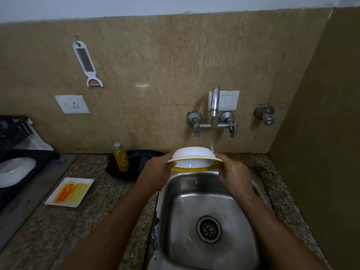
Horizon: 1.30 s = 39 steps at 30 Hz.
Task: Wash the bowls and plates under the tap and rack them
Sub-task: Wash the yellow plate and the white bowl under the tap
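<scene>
Over the far edge of the steel sink (210, 193), the person holds a white bowl with a yellow rim (192, 155) upside down under the tap (214, 102). A thin splash of water shows at the bowl's right shoulder. The left hand (155, 170) pinches the rim on one side and the right hand (231, 172) pinches the opposite side, fingers curled under the lip. A second yellow edge shows just beneath; whether that is the same bowl's inner rim or another bowl cannot be told.

To rinse well, the bowl probably wants turning by its rim so that the stream runs over the whole dome, then inside. Glossy wet plastic or melamine is likely slippery, so a firm two-sided hold seems wise.

On the speckled stone surface, toward its left edge, a square white plate (70, 191) smeared orange and yellow waits unwashed. The black rack (17, 133) at the far-left corner holds a white dish (15, 170).
</scene>
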Tool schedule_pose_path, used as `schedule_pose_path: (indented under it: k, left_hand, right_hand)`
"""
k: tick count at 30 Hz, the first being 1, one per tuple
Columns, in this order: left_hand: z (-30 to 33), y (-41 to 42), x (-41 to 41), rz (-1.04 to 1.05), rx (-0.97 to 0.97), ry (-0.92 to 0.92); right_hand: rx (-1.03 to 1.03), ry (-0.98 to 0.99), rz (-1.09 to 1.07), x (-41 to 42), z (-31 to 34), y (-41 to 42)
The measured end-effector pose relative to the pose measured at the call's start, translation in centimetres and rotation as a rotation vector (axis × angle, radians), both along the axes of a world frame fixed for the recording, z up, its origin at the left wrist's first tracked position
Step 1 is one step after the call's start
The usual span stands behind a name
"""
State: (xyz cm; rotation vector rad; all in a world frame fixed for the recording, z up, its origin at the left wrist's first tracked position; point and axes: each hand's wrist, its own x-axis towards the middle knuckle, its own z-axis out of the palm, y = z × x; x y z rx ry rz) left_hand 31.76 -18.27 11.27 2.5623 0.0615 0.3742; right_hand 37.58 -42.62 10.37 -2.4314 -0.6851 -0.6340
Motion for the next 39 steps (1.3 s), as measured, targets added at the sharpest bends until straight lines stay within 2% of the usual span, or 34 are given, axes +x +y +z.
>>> schedule_pose_path:
  k: [3,6,10,16,21,23,25,29,34,39]
  left_hand:
    - [0.0,1.8,-1.8,0.027,-0.031,-0.056]
    - [-0.1,5.3,-4.1,0.136,-0.088,-0.064]
    - [1.1,11.4,-8.0,0.295,-0.112,-0.059]
    - [4.7,24.8,-14.7,0.352,0.117,0.059]
    - [8.2,40.3,-22.8,0.742,0.363,0.253]
    - [9.0,45.9,-25.6,0.849,0.385,0.298]
    - [8.9,50.4,-27.7,0.911,0.375,0.340]
    - [7.6,56.0,-29.3,0.921,0.306,0.437]
    - [5.8,59.1,-29.4,0.895,0.191,0.528]
    - [4.8,59.2,-29.4,0.856,0.152,0.562]
  right_hand:
    - [0.009,0.013,0.132,-0.2,0.1,1.9]
    - [0.103,0.060,0.261,-0.8,-0.1,5.5]
    - [0.062,-0.021,0.404,-1.7,-0.1,12.6]
    - [0.019,-0.197,0.492,-3.9,2.8,25.4]
    - [0.000,-0.177,0.606,-4.7,3.6,38.1]
    - [-0.042,-0.125,0.648,-5.2,4.0,43.3]
    - [-0.041,-0.196,0.650,-5.9,4.7,48.6]
    - [0.021,-0.240,0.681,-7.5,6.2,58.4]
    - [0.110,-0.574,0.627,-8.0,7.6,68.8]
    - [0.211,-0.522,0.669,-8.5,8.3,77.5]
